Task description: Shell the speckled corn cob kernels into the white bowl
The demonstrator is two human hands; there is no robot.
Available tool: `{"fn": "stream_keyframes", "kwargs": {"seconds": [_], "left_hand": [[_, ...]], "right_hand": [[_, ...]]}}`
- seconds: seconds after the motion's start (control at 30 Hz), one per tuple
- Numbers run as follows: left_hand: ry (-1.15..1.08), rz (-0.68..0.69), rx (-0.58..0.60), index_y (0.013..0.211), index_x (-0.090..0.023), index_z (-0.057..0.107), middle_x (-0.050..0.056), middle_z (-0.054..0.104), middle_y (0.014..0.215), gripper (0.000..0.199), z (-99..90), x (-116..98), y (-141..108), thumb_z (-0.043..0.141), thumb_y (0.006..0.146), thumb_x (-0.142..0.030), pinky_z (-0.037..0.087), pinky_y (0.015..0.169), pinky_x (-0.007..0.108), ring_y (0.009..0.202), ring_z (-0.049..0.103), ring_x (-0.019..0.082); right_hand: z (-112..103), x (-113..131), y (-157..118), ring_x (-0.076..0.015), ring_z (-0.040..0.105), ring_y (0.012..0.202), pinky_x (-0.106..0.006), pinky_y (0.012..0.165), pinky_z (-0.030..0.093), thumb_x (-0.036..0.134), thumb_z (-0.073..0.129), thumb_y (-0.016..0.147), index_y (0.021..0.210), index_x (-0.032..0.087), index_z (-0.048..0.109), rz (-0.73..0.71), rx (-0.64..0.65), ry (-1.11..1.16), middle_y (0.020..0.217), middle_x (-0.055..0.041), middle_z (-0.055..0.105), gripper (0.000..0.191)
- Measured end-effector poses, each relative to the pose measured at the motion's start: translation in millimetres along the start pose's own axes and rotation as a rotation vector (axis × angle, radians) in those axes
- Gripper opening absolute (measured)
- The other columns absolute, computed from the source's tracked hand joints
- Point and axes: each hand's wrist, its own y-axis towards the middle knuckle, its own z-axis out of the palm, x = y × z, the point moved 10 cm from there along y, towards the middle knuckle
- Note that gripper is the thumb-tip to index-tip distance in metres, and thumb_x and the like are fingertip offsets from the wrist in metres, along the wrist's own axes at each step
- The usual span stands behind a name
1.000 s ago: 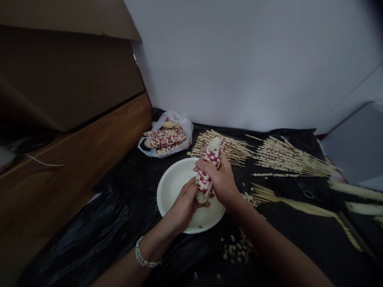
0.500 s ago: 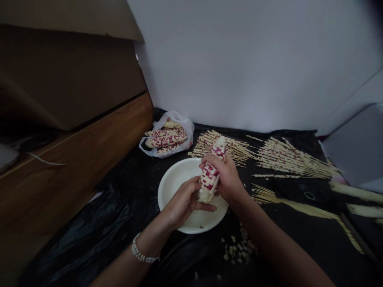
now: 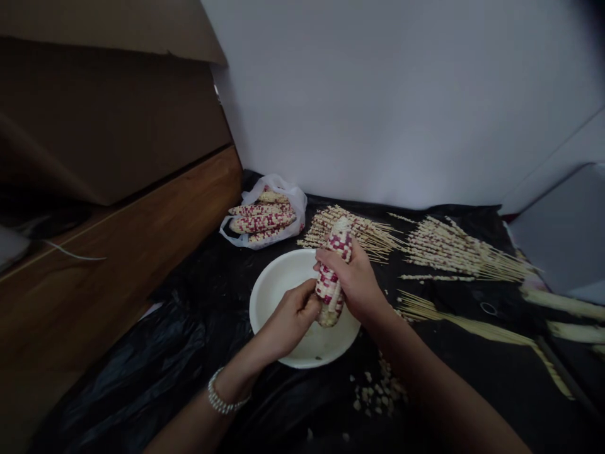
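Observation:
My right hand [image 3: 360,287] grips a red-and-white corn cob [image 3: 331,271], held nearly upright over a white plate [image 3: 278,287]. My left hand [image 3: 289,318], with a beaded bracelet on its wrist, presses its fingers against the lower end of the cob. The plate sits on a black plastic sheet [image 3: 155,372] and looks nearly bare inside.
A white plastic bag of more corn cobs [image 3: 263,221] lies behind the plate. Bundles of wooden skewers threaded with kernels [image 3: 454,252] spread across the back and right. Loose kernels [image 3: 378,391] lie near my right forearm. A wooden cabinet [image 3: 118,233] borders the left; a white wall stands behind.
The cob tilted right, then came back nearly upright and slightly lower. My left hand's fingers shifted along the cob's bottom end and now press closed against it.

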Motion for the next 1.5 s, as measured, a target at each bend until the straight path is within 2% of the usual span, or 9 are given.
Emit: {"fn": "stream_keyframes", "kwargs": {"seconds": [0.27, 0.4, 0.57, 0.7, 1.07, 1.2, 1.33, 1.4, 1.5], "left_hand": [[-0.436, -0.209, 0.013, 0.082, -0.015, 0.064, 0.002, 0.063, 0.073, 0.011, 9.2, 24, 1, 0.056, 0.075, -0.018, 0.047, 0.059, 0.025, 0.06, 0.057, 0.013], [-0.49, -0.218, -0.004, 0.094, -0.014, 0.068, 0.005, 0.068, 0.081, 0.017, 7.6, 19, 0, 0.064, 0.08, -0.024, 0.054, 0.066, 0.029, 0.067, 0.063, 0.014], [-0.405, -0.193, -0.138, 0.102, -0.017, 0.072, 0.007, 0.071, 0.09, 0.031, -10.7, 12, -2, 0.068, 0.086, -0.043, 0.054, 0.063, 0.027, 0.076, 0.066, 0.018], [-0.354, -0.133, -0.167, 0.096, -0.016, 0.073, 0.009, 0.072, 0.099, 0.031, -15.6, 8, -3, 0.07, 0.085, -0.045, 0.054, 0.074, 0.03, 0.085, 0.066, 0.02], [-0.062, -0.031, -0.196, 0.072, -0.017, 0.063, -0.001, 0.058, 0.063, 0.021, -16.3, 6, -1, 0.065, 0.085, -0.034, 0.038, 0.056, 0.025, 0.057, 0.05, 0.013], [0.104, 0.025, -0.225, 0.07, -0.017, 0.067, 0.006, 0.068, 0.081, 0.029, -25.3, 1, -3, 0.058, 0.091, -0.034, 0.047, 0.066, 0.027, 0.075, 0.061, 0.018], [-0.084, -0.056, -0.18, 0.1, -0.016, 0.074, 0.014, 0.066, 0.125, 0.039, -19.5, 6, -2, 0.056, 0.093, -0.049, 0.054, 0.066, 0.029, 0.084, 0.066, 0.02], [-0.239, -0.12, -0.099, 0.123, -0.016, 0.067, 0.015, 0.066, 0.124, 0.051, -6.6, 10, -1, 0.055, 0.093, -0.055, 0.057, 0.063, 0.03, 0.082, 0.067, 0.021], [-0.425, -0.166, 0.069, 0.13, -0.015, 0.061, 0.015, 0.068, 0.114, 0.055, 17.8, 9, -3, 0.055, 0.093, -0.055, 0.059, 0.061, 0.03, 0.085, 0.069, 0.023]], "right_hand": [[5, -12, 10, -0.011, 0.055, 0.05, -0.02, 0.042, 0.042, 0.036, 0.08, 0.062, 0.087, 0.019, 0.059, 0.153, 0.056, 0.26, 0.064, 0.0046, 0.063, 0.037], [-3, -6, 16, -0.0113, 0.055, 0.05, -0.021, 0.042, 0.042, 0.034, 0.082, 0.058, 0.091, 0.019, 0.059, 0.147, 0.033, 0.314, 0.064, 0.0051, 0.065, 0.043], [-10, -7, 22, -0.0124, 0.058, 0.052, -0.023, 0.048, 0.045, 0.031, 0.077, 0.058, 0.092, 0.02, 0.058, 0.17, 0.023, 0.363, 0.064, 0.005, 0.065, 0.04], [-12, -6, 22, -0.0127, 0.059, 0.053, -0.023, 0.048, 0.045, 0.029, 0.076, 0.058, 0.094, 0.02, 0.059, 0.164, 0.011, 0.366, 0.063, 0.0052, 0.065, 0.041], [-7, 5, 13, -0.0131, 0.059, 0.055, -0.022, 0.046, 0.044, 0.027, 0.08, 0.06, 0.096, 0.02, 0.06, 0.061, 0.013, 0.297, 0.067, 0.0042, 0.067, 0.042], [-10, 8, 17, -0.0122, 0.059, 0.054, -0.021, 0.047, 0.046, 0.028, 0.079, 0.059, 0.096, 0.019, 0.06, 0.087, 0.01, 0.332, 0.066, 0.004, 0.067, 0.042], [-10, 8, 17, -0.012, 0.06, 0.054, -0.021, 0.047, 0.047, 0.031, 0.08, 0.058, 0.093, 0.02, 0.059, 0.085, -0.005, 0.336, 0.066, 0.0042, 0.066, 0.042], [-10, 7, 15, -0.0126, 0.06, 0.055, -0.022, 0.047, 0.047, 0.033, 0.083, 0.058, 0.091, 0.021, 0.058, 0.072, -0.028, 0.317, 0.067, 0.0044, 0.067, 0.043], [-11, 6, 11, -0.0131, 0.062, 0.06, -0.022, 0.05, 0.049, 0.037, 0.087, 0.06, 0.088, 0.023, 0.058, 0.041, -0.065, 0.261, 0.071, 0.0039, 0.067, 0.043]]}}
